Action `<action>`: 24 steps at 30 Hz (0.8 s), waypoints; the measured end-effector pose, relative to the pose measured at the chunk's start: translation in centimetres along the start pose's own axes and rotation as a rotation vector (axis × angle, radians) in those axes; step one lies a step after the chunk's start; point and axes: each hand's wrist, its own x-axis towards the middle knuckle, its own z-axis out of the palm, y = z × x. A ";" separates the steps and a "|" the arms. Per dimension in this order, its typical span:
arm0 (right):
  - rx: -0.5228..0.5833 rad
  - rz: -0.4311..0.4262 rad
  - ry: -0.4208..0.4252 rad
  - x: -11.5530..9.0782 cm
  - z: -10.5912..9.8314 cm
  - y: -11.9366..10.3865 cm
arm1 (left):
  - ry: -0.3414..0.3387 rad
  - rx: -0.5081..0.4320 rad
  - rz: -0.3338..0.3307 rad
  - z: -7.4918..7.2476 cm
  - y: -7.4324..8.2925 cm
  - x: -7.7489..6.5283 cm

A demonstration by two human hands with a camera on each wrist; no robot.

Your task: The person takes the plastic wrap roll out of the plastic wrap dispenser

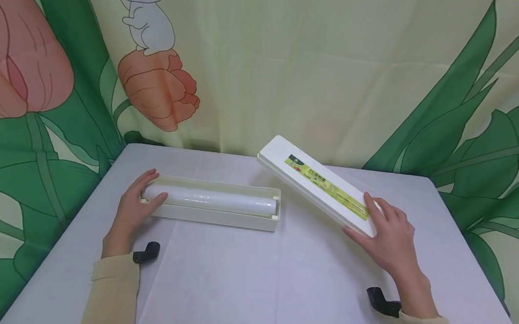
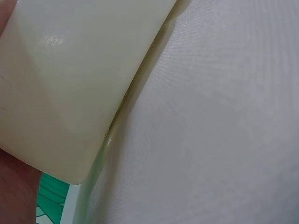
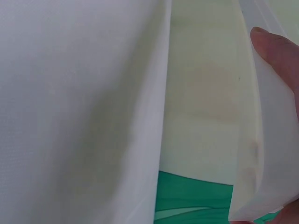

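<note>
A long off-white box (image 1: 221, 219) lies on the table, and a roll of cling film (image 1: 222, 201) is seated in its trough. My left hand (image 1: 135, 204) grips the box's left end, thumb along the near side and fingers over the far side. Close up in the left wrist view is the smooth box wall (image 2: 79, 84). My right hand (image 1: 389, 235) holds the matching white lid (image 1: 304, 157) by its near right end, tilted, off the box and to its right. A yellow-green label (image 1: 328, 185) runs along the lid's top. The right wrist view shows the lid's side (image 3: 275, 140) with fingers around it.
A white cloth covers the table (image 1: 235, 283). Behind it hangs a curtain (image 1: 290, 75) printed with large leaves and flowers. Black camera mounts (image 1: 382, 301) stick out beside both wrists, over the table's near part.
</note>
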 end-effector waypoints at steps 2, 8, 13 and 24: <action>-0.007 0.014 -0.009 -0.3 0.0 0.3 | 0.001 0.000 0.005 0.0 0.0 0.0; -0.019 0.043 -0.021 -1.4 0.1 1.6 | -0.002 -0.002 -0.003 0.1 0.0 -0.1; -0.031 0.079 -0.037 -2.3 0.1 2.6 | 0.001 0.002 -0.010 0.1 0.1 -0.1; -0.055 0.146 -0.100 -3.7 0.5 3.7 | 0.001 0.008 -0.018 0.1 0.0 -0.1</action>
